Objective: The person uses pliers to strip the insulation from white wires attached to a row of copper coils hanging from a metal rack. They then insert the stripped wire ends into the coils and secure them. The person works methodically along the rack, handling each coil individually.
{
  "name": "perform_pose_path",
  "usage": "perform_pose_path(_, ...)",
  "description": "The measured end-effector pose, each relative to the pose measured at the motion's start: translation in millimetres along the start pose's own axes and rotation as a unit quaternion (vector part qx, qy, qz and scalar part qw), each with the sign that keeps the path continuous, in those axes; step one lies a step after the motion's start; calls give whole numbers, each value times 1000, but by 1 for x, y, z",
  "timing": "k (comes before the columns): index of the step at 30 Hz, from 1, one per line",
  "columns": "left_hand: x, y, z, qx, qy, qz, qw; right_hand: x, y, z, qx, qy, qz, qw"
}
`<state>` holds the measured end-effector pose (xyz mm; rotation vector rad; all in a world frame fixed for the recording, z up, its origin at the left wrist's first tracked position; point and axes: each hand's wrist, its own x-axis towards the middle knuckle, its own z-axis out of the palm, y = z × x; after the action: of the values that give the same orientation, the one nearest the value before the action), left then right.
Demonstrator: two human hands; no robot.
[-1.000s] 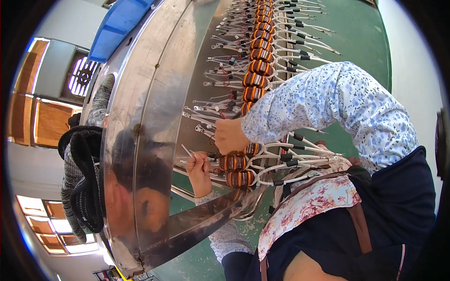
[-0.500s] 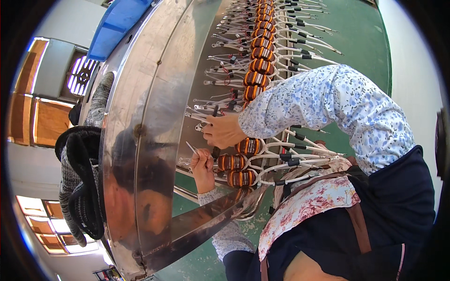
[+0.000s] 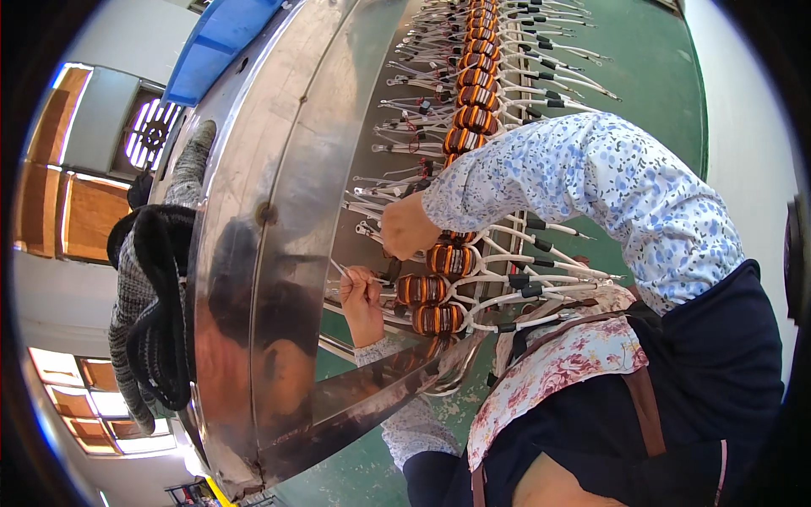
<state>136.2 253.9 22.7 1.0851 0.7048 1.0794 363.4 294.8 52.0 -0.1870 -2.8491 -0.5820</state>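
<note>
My left hand [image 3: 361,297], the lower of the two, pinches a thin white lead [image 3: 338,267] whose tip sticks out beyond the fingers. Just above it is my right hand [image 3: 409,226], with fingers curled over the white leads; what they grip is hidden. Metal lugs [image 3: 365,228] on lead ends show beside its knuckles. Close to both hands lie ring-shaped coils wound in orange and brown, one under my right wrist [image 3: 449,260] and another coil [image 3: 421,290] right of my left hand. A black sleeve [image 3: 392,270] sits between the hands.
A long row of similar coils [image 3: 476,97] with white leads runs up the green-topped table [image 3: 646,84]. A shiny metal panel [image 3: 287,169] curves along the left. Beyond it are a blue bin [image 3: 215,46] and dark knitted clothing [image 3: 152,313].
My right hand has shifted slightly right and turned, so its fingers show less. My left hand has moved slightly up and left with the lead. The view has shifted a little.
</note>
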Motion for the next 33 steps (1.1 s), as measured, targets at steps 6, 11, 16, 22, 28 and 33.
perform_pose_path(6,-9,8,2,68,47,3,997,-1,-2,-6,-55,-82,30,995)
perform_pose_path(11,-10,9,9,92,15,15,995,1,-1,-7,-78,-85,27,993)
perform_pose_path(16,-7,-3,21,71,-3,25,997,13,-24,-18,22,-93,160,983)
perform_pose_path(22,-2,-9,15,68,-33,19,997,12,-34,-23,-27,-47,105,993)
perform_pose_path(28,4,0,9,-6,40,3,999,4,-8,-6,-57,5,2,998)
perform_pose_path(33,4,-1,2,-81,64,-47,994,2,4,1,-65,-56,0,996)
